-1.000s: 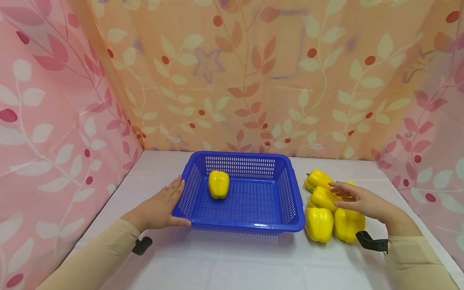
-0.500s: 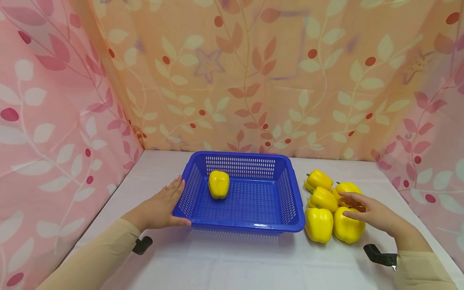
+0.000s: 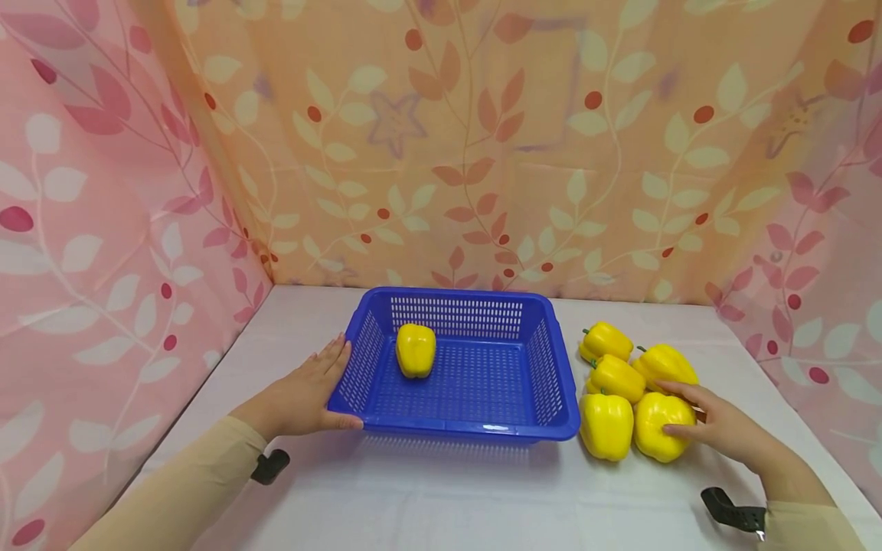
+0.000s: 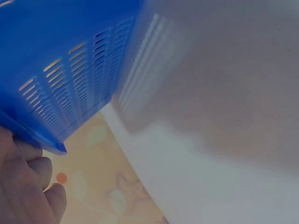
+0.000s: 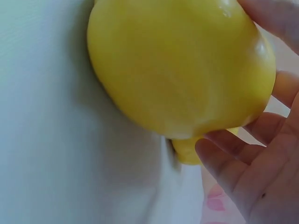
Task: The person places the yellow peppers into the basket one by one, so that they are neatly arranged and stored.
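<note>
In the head view, a blue basket (image 3: pixel 441 426) with a smooth rolled rim and slotted, sloping walls stands on a tabletop (image 3: pixel 448 497) covered in pale, faintly creased cloth. One glossy, blocky yellow pepper (image 3: pixel 416 350) sits inside, towards the left. The left hand (image 3: pixel 306 394) lies against the basket's left side, its fingers straight and its thumb on the near rim. Right of the basket cluster five more lobed peppers, some with short green stems. The right hand (image 3: pixel 723 428) curves around the near right pepper (image 3: pixel 654 417), thumb in front. Leaf-patterned fabric (image 3: pixel 468 153) hangs behind.

In the left wrist view, rows of narrow slots pierce the basket wall, fingers against its rim.

In the right wrist view, thumb and fingers grip the pepper's shiny, rounded flank; another yellow shape shows behind it.
</note>
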### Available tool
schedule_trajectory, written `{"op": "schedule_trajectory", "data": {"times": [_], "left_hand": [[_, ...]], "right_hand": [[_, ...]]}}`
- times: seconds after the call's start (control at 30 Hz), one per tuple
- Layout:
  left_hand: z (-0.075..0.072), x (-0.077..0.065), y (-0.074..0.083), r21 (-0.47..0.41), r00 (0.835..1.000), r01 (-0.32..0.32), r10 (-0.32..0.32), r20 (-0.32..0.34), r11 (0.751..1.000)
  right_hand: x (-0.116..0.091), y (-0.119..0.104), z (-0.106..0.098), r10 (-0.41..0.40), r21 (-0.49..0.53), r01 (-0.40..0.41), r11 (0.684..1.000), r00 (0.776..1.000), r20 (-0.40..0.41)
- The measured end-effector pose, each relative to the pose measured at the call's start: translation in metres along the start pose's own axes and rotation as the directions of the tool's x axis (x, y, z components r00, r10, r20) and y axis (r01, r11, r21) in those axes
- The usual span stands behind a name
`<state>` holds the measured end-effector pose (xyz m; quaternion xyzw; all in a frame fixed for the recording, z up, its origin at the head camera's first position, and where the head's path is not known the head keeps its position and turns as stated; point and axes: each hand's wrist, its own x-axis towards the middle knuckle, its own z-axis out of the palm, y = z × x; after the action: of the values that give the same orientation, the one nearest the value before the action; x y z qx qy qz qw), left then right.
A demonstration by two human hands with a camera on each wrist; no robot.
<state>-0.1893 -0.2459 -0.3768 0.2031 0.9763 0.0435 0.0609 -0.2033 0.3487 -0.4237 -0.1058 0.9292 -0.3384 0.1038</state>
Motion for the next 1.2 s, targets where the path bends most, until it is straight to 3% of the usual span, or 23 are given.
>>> {"op": "schedule_trajectory", "data": {"times": [0.5, 0.93, 1.07, 1.2], "left_hand": [[-0.001, 0.0, 0.001, -0.007, 1.0, 0.008, -0.008, 0.006, 1.0], [-0.004, 0.0, 0.001, -0.016, 0.999, 0.02, -0.019, 0.026, 1.0], [-0.003, 0.0, 0.002, -0.012, 0.999, 0.025, -0.025, 0.031, 1.0], [-0.002, 0.0, 0.002, -0.014, 0.999, 0.028, -0.028, 0.029, 1.0]], "right_hand": [[-0.009, 0.01, 0.004, 0.019, -0.008, -0.019, 1.0, 0.999, -0.042], [-0.012, 0.009, 0.005, 0.078, 0.024, -0.078, 0.997, 0.997, 0.002], [-0.014, 0.008, 0.005, 0.068, 0.018, -0.068, 0.998, 0.998, 0.003], [-0.014, 0.01, 0.006, 0.008, -0.011, -0.008, 1.0, 1.0, -0.009]]}}
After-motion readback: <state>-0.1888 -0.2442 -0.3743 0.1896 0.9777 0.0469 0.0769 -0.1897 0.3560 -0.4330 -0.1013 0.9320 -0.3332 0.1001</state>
